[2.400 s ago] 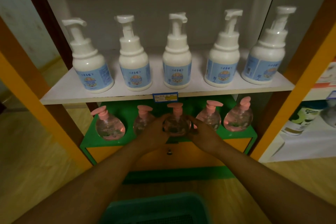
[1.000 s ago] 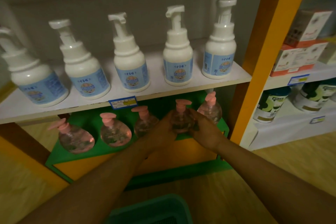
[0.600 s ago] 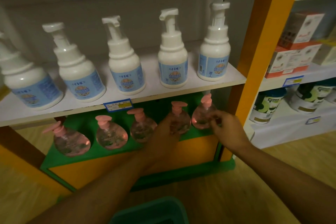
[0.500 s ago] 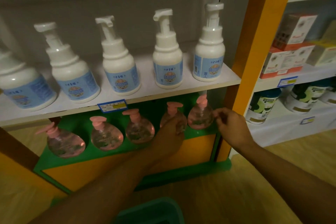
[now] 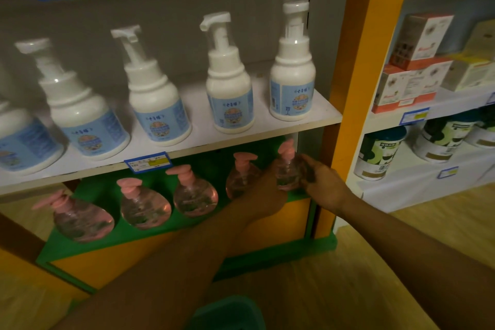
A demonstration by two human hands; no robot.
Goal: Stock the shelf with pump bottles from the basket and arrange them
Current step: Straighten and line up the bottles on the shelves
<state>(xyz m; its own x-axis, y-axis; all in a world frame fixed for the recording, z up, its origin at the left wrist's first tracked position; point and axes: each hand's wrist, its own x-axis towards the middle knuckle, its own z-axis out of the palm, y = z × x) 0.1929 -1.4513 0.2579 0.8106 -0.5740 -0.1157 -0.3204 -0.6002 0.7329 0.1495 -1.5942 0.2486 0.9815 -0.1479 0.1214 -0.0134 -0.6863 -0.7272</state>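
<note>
Looking down at the low green shelf (image 5: 88, 246), I've got both hands on the last clear round pump bottle with a pink pump head (image 5: 288, 169), the one at the right end of the row, close to the shelf's right edge next to the orange upright post (image 5: 361, 67). My left hand (image 5: 263, 195) is cupped against its left side and my right hand (image 5: 322, 187) is curled around its right side, fingers (image 5: 308, 169) partly closed on the glassy body, so it's pinched between the two palms. It's standing upright on the green surface.

Four more of the same pink-topped clear bottles sit in a line to the left of it: one (image 5: 241, 177) just beside my left hand and partly behind it, then one (image 5: 194, 193), one (image 5: 144, 205), and the last one (image 5: 80, 215) near the left end. Their pump spouts point different ways.

Up on the white shelf board (image 5: 325, 112) above there's a row of white foam-pump bottles with blue labels (image 5: 230, 99), spaced apart, with a small blue price tag (image 5: 147, 162) clipped to the board's front edge.

At the bottom edge of my view, the rim of the green plastic basket (image 5: 227, 311) pokes in, sitting on the wooden floor (image 5: 361, 262) between my forearms. I can't see what's in it from here.
</note>
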